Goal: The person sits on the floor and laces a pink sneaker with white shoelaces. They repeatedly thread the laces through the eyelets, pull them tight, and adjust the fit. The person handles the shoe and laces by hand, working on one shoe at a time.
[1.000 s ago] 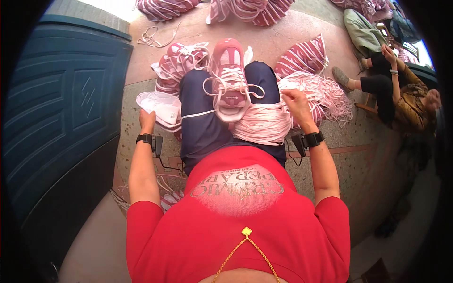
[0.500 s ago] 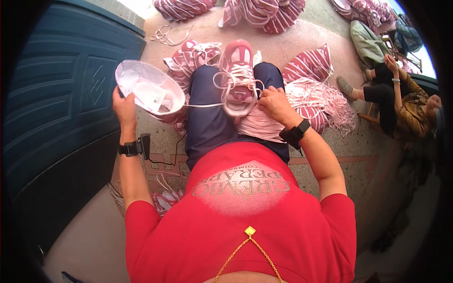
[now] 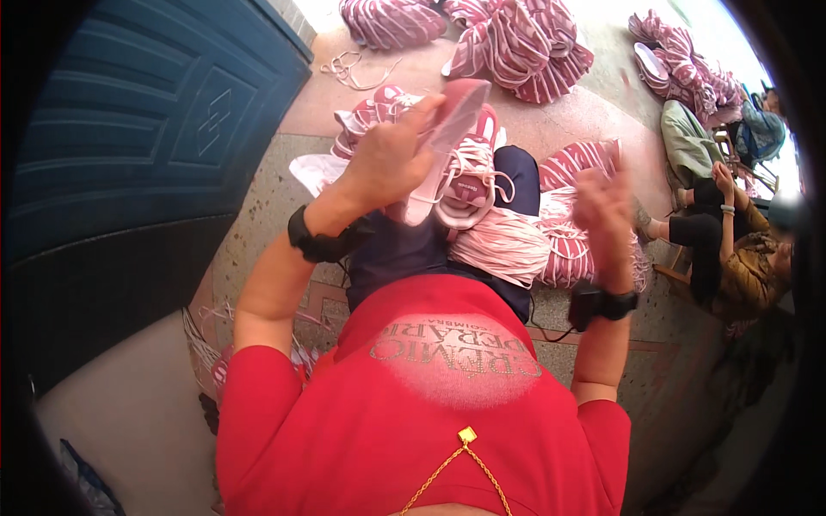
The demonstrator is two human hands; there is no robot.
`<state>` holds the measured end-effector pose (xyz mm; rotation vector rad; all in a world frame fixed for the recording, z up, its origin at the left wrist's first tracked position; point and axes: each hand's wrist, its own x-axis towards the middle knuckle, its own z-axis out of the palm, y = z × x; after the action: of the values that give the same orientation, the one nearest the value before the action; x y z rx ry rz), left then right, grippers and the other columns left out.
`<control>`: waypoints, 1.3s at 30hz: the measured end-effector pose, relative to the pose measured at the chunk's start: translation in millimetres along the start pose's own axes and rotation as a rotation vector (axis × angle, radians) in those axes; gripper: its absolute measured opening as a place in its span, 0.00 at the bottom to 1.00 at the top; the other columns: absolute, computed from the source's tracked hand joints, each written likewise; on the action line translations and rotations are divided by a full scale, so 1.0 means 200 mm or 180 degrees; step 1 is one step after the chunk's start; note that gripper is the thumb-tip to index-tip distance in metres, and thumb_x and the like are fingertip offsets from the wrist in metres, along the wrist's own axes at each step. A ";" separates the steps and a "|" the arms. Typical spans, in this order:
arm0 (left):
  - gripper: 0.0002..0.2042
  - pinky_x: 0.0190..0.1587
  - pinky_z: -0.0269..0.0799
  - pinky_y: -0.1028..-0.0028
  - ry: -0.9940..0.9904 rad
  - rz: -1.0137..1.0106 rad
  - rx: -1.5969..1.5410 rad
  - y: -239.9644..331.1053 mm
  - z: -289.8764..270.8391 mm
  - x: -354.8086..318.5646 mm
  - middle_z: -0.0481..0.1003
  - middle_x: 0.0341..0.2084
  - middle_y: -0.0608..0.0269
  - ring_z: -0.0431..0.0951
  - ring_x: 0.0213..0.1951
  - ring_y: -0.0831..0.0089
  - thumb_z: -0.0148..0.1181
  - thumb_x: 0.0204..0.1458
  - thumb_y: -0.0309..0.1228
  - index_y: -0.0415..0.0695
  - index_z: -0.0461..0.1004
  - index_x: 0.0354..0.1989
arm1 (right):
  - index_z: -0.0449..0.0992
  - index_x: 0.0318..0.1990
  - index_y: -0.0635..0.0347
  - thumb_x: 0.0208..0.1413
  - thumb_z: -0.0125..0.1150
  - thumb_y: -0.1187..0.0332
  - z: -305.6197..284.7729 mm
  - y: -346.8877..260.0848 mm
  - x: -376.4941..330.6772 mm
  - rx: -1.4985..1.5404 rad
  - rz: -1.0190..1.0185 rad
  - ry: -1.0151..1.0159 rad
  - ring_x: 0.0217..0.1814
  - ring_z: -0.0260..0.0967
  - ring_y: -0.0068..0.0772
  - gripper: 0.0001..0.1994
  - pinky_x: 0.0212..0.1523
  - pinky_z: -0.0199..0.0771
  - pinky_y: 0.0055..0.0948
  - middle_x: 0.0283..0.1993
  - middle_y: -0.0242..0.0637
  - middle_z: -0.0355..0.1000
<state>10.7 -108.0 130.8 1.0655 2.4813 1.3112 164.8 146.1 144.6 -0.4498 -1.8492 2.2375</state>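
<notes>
My left hand (image 3: pixel 387 163) is raised over my lap, closed on a pink shoe upper (image 3: pixel 458 116) that I see nearly edge-on, its paler rim facing right. Right behind it, a pink-and-white sneaker (image 3: pixel 469 187) with loose white laces rests between my thighs, partly covered by the held piece. My right hand (image 3: pixel 607 211) is smeared by motion above the bundles on the right. Its fingers are too blurred to read. A pale pink hank of laces (image 3: pixel 503 249) lies on my right thigh.
Pink striped shoe-upper bundles (image 3: pixel 535 52) lie on the floor ahead, with more (image 3: pixel 581 163) by my right knee. A loose white lace (image 3: pixel 357 73) lies near the blue door (image 3: pixel 155 129) on the left. To the right sits another person (image 3: pixel 740 267).
My left hand has swung from the far left to over my lap, carrying the upper. My right hand has left the sneaker's laces and moved right. The view has shifted slightly.
</notes>
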 end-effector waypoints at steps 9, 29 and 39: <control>0.25 0.22 0.63 0.75 -0.0661 -0.0215 -0.0615 -0.01 -0.05 -0.05 0.65 0.12 0.65 0.65 0.16 0.80 0.52 0.51 0.25 0.41 0.58 0.59 | 0.73 0.32 0.67 0.48 0.61 0.52 0.77 0.62 0.06 -0.2081 -0.0397 -0.1534 0.29 0.71 0.52 0.21 0.31 0.70 0.39 0.24 0.51 0.71; 0.12 0.20 0.64 0.82 -0.0390 -0.1709 -0.0500 -0.86 -0.15 -0.31 0.71 0.17 0.70 0.69 0.18 0.84 0.54 0.54 0.30 0.39 0.71 0.45 | 0.66 0.31 0.54 0.62 0.46 0.52 0.26 0.74 0.06 0.1093 0.1905 -0.0388 0.12 0.46 0.15 0.16 0.12 0.50 0.17 0.18 0.24 0.59; 0.26 0.47 0.70 0.70 -0.1062 0.0525 -0.0164 -0.32 0.38 -0.17 0.70 0.48 0.54 0.72 0.48 0.60 0.62 0.44 0.26 0.44 0.65 0.56 | 0.67 0.40 0.48 0.61 0.49 0.56 0.06 0.79 0.22 0.1988 0.1823 0.0256 0.14 0.45 0.17 0.09 0.16 0.50 0.21 0.28 0.23 0.64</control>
<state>35.0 -103.3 28.4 1.3740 2.1444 1.1202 124.4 118.9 -13.0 -1.0089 -0.9544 2.9226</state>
